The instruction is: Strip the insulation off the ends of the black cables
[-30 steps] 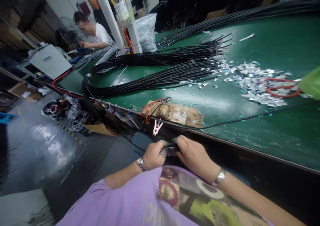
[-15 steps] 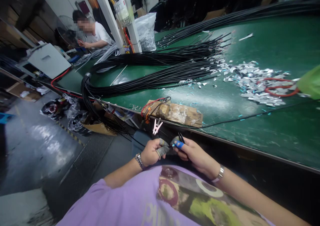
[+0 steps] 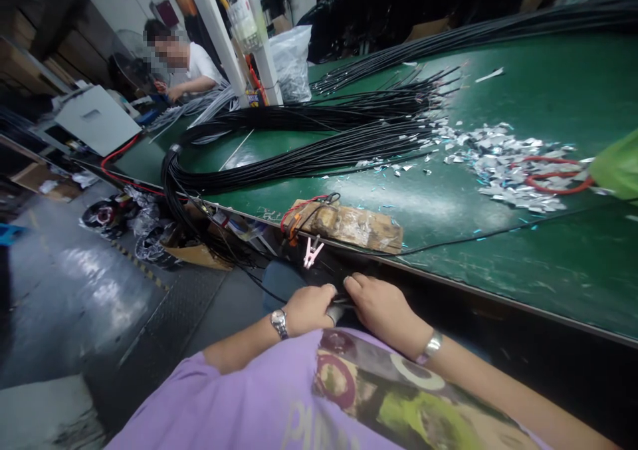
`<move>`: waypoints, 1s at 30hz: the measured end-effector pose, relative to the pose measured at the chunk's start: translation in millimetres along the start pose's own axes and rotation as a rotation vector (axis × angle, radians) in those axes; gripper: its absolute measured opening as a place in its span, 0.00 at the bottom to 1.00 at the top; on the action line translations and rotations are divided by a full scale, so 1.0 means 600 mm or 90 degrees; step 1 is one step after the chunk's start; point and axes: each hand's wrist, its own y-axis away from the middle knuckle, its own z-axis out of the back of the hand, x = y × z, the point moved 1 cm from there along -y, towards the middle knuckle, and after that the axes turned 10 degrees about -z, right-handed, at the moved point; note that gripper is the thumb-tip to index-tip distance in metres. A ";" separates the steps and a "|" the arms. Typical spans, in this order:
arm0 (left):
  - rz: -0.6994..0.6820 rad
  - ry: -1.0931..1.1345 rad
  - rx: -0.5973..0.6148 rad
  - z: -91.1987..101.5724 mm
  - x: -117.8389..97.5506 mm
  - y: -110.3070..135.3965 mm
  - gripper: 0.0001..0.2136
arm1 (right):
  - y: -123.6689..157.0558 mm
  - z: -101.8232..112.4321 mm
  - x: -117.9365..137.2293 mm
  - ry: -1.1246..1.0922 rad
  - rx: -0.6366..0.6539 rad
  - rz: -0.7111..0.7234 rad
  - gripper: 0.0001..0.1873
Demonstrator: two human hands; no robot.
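Low in front of my purple shirt, just off the table's front edge, my two hands are close together with their backs turned up. My left hand (image 3: 310, 310) is closed, and a thin black cable (image 3: 269, 292) runs into it from the left. My right hand (image 3: 383, 309) is closed too, its fingers curled down and hidden. A small dark, greyish piece (image 3: 343, 300) shows between the hands, too unclear to name. Ahead of them a pink clip (image 3: 313, 253) hangs at the edge by a worn wooden block (image 3: 366, 227).
Bundles of black cables (image 3: 299, 161) lie across the green table (image 3: 538, 264). Silver foil scraps (image 3: 518, 164) are heaped at right, beside red-handled scissors (image 3: 561, 187) and a green bag (image 3: 621, 164). Another person (image 3: 192, 71) sits at the far left behind a post.
Both hands have turned over so their backs face up, hiding the fingertips. The dark pointed tips and blue-wrapped finger at my right hand are out of sight now.
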 end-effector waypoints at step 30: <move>-0.144 0.355 -0.136 -0.018 0.058 -0.023 0.18 | 0.006 -0.028 -0.016 -1.052 0.309 -0.222 0.19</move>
